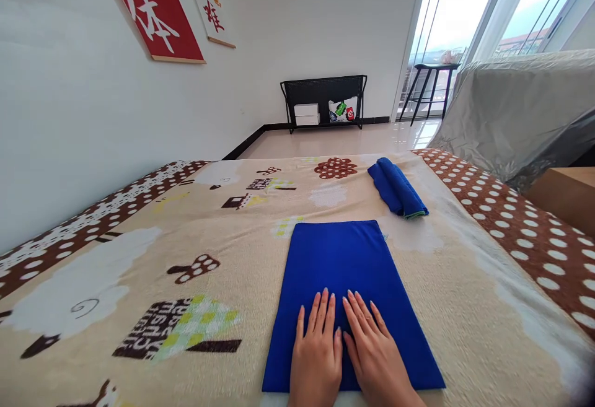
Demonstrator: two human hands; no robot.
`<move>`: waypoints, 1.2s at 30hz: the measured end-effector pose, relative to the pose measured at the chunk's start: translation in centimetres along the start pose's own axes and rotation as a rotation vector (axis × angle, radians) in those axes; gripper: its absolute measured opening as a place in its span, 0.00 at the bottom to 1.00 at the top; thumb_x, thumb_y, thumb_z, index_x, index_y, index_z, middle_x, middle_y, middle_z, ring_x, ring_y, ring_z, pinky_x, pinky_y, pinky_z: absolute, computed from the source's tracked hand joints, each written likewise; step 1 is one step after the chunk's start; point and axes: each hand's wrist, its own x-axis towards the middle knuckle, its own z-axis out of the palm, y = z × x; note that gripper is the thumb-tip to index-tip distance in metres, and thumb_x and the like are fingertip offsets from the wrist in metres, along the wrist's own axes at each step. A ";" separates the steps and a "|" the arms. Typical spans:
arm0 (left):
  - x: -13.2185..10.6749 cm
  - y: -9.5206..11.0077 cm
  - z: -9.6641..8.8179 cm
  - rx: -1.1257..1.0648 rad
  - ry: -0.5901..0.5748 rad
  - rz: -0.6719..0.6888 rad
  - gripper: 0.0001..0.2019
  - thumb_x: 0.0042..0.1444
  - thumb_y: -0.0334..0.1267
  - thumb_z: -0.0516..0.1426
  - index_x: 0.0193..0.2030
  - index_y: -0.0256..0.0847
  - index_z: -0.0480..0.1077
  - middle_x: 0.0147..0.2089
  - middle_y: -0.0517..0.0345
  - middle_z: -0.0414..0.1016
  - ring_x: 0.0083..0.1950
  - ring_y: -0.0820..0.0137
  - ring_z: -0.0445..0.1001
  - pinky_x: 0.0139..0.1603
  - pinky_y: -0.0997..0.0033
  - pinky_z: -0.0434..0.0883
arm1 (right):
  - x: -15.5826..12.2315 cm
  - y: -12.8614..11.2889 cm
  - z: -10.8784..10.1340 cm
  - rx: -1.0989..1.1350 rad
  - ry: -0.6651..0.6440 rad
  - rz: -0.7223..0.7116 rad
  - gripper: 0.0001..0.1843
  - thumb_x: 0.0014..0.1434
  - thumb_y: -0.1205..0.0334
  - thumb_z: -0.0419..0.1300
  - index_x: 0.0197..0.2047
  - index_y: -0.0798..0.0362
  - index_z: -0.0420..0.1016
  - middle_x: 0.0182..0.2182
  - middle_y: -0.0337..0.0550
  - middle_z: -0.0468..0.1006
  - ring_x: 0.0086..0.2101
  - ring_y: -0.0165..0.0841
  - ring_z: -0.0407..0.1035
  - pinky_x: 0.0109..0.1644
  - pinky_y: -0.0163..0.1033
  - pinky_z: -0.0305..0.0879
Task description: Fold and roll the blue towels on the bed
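A blue cloth (pixel 337 252) lies flat as a neat, smooth-edged panel on the patterned blanket (pixel 242 252). My left hand (pixel 317 351) rests palm down on its near half, fingers stretched out. Beside it, my right hand (pixel 372 351) also presses flat on the cloth, fingers extended and pointing away from me. The two thumbs nearly meet; whether they touch I cannot tell. Farther back to the right lies a second blue cloth (pixel 397 187), rolled or folded into a narrow bundle with a green edge at its near end.
The blanket has a brown polka-dot border. A cardboard box (pixel 564 199) and a plastic-covered piece of furniture (pixel 525 109) stand on the right. Beyond the blanket are a black rack (pixel 324 97) against the wall and a black stool (pixel 430 88) by the window. Scrolls (pixel 155 13) hang on the left wall.
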 end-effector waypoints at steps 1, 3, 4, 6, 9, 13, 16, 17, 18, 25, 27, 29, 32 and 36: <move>-0.7 -0.8 0.2 0.016 -0.002 -0.042 0.33 0.66 0.38 0.47 0.76 0.44 0.39 0.75 0.55 0.49 0.73 0.60 0.56 0.66 0.49 0.60 | -0.9 0.9 0.0 -0.013 -0.021 0.002 0.34 0.63 0.47 0.50 0.70 0.50 0.57 0.67 0.38 0.52 0.67 0.29 0.50 0.65 0.37 0.57; -2.6 -3.2 0.3 0.056 0.000 -0.111 0.34 0.67 0.44 0.48 0.76 0.46 0.39 0.74 0.55 0.50 0.72 0.59 0.57 0.65 0.47 0.60 | -3.3 3.5 -0.2 -0.037 -0.035 0.011 0.37 0.64 0.46 0.48 0.72 0.52 0.52 0.66 0.39 0.53 0.67 0.29 0.51 0.65 0.37 0.58; -3.6 -4.5 0.3 0.075 0.001 -0.118 0.34 0.67 0.46 0.48 0.76 0.47 0.39 0.74 0.56 0.51 0.72 0.59 0.58 0.65 0.48 0.60 | -4.5 4.9 -0.4 -0.044 -0.027 0.017 0.37 0.65 0.47 0.47 0.73 0.54 0.50 0.66 0.39 0.54 0.67 0.29 0.51 0.64 0.37 0.58; -5.1 -6.7 -0.1 0.099 0.002 -0.073 0.35 0.66 0.48 0.49 0.76 0.47 0.39 0.73 0.58 0.54 0.71 0.61 0.60 0.65 0.50 0.62 | -6.4 7.3 -0.7 -0.031 -0.012 0.013 0.38 0.66 0.47 0.45 0.74 0.55 0.46 0.65 0.40 0.56 0.66 0.28 0.53 0.63 0.34 0.59; -4.3 -8.0 -1.5 0.075 -0.009 0.026 0.35 0.67 0.48 0.49 0.76 0.46 0.38 0.73 0.59 0.56 0.71 0.63 0.59 0.66 0.55 0.61 | -6.1 9.1 -0.4 0.065 -0.050 0.029 0.38 0.67 0.46 0.47 0.75 0.50 0.44 0.66 0.37 0.53 0.67 0.26 0.52 0.65 0.32 0.59; 3.9 -6.4 -2.5 -0.060 -0.158 0.095 0.31 0.69 0.40 0.44 0.76 0.45 0.37 0.76 0.59 0.44 0.76 0.66 0.47 0.73 0.52 0.52 | 1.4 7.6 2.4 0.365 -0.442 0.109 0.31 0.70 0.49 0.39 0.73 0.44 0.49 0.68 0.33 0.43 0.70 0.30 0.43 0.75 0.44 0.51; 12.4 -5.2 -0.4 -0.100 -0.228 0.085 0.30 0.66 0.34 0.44 0.75 0.37 0.44 0.77 0.55 0.41 0.77 0.66 0.42 0.75 0.53 0.48 | 9.1 5.8 6.2 0.435 -0.511 0.092 0.30 0.70 0.55 0.37 0.72 0.47 0.52 0.69 0.37 0.42 0.71 0.28 0.40 0.78 0.43 0.45; 14.8 -5.2 0.7 -0.097 -0.228 0.069 0.30 0.66 0.34 0.43 0.74 0.34 0.45 0.76 0.52 0.41 0.77 0.65 0.42 0.75 0.53 0.47 | 11.2 5.4 7.4 0.439 -0.507 0.096 0.30 0.70 0.56 0.37 0.73 0.49 0.52 0.69 0.40 0.43 0.71 0.28 0.40 0.78 0.43 0.44; 16.8 -5.4 1.8 -0.093 -0.228 0.053 0.29 0.66 0.34 0.43 0.74 0.33 0.47 0.76 0.50 0.43 0.77 0.65 0.43 0.75 0.54 0.48 | 12.9 5.3 8.6 0.443 -0.505 0.102 0.30 0.70 0.56 0.39 0.73 0.51 0.51 0.69 0.42 0.44 0.71 0.28 0.40 0.78 0.44 0.43; 18.1 -11.7 5.9 -0.068 -0.217 -0.125 0.28 0.70 0.49 0.39 0.73 0.41 0.50 0.75 0.54 0.47 0.76 0.64 0.47 0.73 0.48 0.49 | 12.7 11.3 12.5 0.330 -0.497 0.369 0.35 0.69 0.45 0.43 0.73 0.55 0.50 0.68 0.50 0.44 0.70 0.33 0.41 0.77 0.52 0.40; 17.2 -13.5 6.1 -0.056 -0.218 -0.186 0.30 0.70 0.49 0.38 0.74 0.38 0.49 0.75 0.51 0.46 0.76 0.62 0.47 0.73 0.46 0.48 | 11.3 13.4 12.8 0.270 -0.494 0.479 0.37 0.69 0.45 0.42 0.73 0.57 0.47 0.68 0.51 0.42 0.71 0.35 0.39 0.77 0.52 0.38; 16.9 -14.6 6.1 -0.051 -0.224 -0.210 0.31 0.70 0.50 0.38 0.74 0.36 0.48 0.75 0.49 0.46 0.76 0.62 0.47 0.73 0.46 0.47 | 10.5 14.6 13.0 0.237 -0.495 0.518 0.37 0.69 0.46 0.43 0.74 0.57 0.47 0.68 0.50 0.42 0.71 0.34 0.39 0.77 0.52 0.37; 17.5 -14.7 5.9 -0.053 -0.237 -0.216 0.31 0.69 0.51 0.40 0.73 0.35 0.51 0.74 0.47 0.49 0.75 0.60 0.49 0.73 0.43 0.46 | 11.0 14.8 13.0 0.214 -0.488 0.523 0.35 0.68 0.46 0.46 0.72 0.56 0.52 0.68 0.49 0.45 0.70 0.34 0.40 0.77 0.54 0.33; 18.9 -11.8 5.5 -0.064 -0.188 -0.192 0.29 0.70 0.46 0.42 0.73 0.33 0.50 0.75 0.43 0.48 0.76 0.57 0.45 0.73 0.39 0.37 | 13.4 12.0 12.6 0.225 -0.433 0.445 0.34 0.68 0.48 0.46 0.71 0.57 0.52 0.68 0.50 0.41 0.71 0.36 0.34 0.77 0.55 0.29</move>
